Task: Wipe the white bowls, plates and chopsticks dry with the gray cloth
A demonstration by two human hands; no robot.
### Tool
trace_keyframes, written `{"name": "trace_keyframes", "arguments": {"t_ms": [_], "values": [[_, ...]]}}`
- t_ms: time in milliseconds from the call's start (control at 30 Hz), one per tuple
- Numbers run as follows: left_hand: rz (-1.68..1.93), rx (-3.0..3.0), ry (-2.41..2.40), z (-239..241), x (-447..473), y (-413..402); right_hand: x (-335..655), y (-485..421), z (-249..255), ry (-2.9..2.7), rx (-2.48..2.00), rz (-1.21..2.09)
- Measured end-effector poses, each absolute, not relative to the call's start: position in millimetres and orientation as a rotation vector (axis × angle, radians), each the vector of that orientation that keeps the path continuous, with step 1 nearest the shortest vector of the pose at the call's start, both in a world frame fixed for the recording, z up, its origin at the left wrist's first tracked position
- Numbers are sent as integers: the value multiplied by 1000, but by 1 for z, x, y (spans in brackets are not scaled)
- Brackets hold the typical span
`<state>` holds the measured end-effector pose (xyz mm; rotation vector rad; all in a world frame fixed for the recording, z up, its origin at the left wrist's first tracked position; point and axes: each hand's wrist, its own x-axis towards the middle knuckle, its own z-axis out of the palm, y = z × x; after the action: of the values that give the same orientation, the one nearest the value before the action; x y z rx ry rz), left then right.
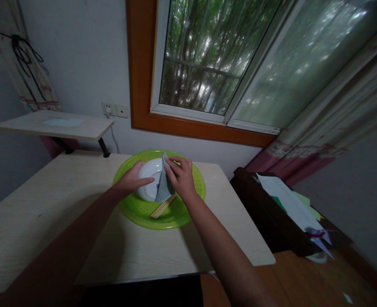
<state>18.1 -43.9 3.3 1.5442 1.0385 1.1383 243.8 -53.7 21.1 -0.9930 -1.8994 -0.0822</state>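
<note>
My left hand (133, 177) grips the left rim of a white bowl (146, 194), its thumb lying over the near side. The bowl is tilted above a green plastic basin (127, 215); a small blue mark shows on it. A grey cloth (165, 187) lies against the bowl's right side, pinched by the fingers of my right hand (181, 174). Below the cloth, several wooden chopsticks (162, 207) rest together in the basin. The cloth hides the bowl's right part.
The basin stands on a pale wooden table (143, 251). A raised shelf (89, 128) on black legs sits at the back left. Behind are a wall socket (108, 108) and a window (207, 64). To the right, a dark cabinet (258, 209) bears papers (287, 204).
</note>
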Motion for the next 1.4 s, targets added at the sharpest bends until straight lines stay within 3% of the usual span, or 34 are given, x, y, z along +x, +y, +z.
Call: {"name": "trace_keyframes", "arguments": {"t_ms": [900, 1400], "values": [[1177, 1542, 1070, -3, 15, -37, 244, -50, 20, -1789, -969, 6], [1470, 1250, 946, 6, 12, -44, 253, -34, 6, -1636, -1065, 415]]}}
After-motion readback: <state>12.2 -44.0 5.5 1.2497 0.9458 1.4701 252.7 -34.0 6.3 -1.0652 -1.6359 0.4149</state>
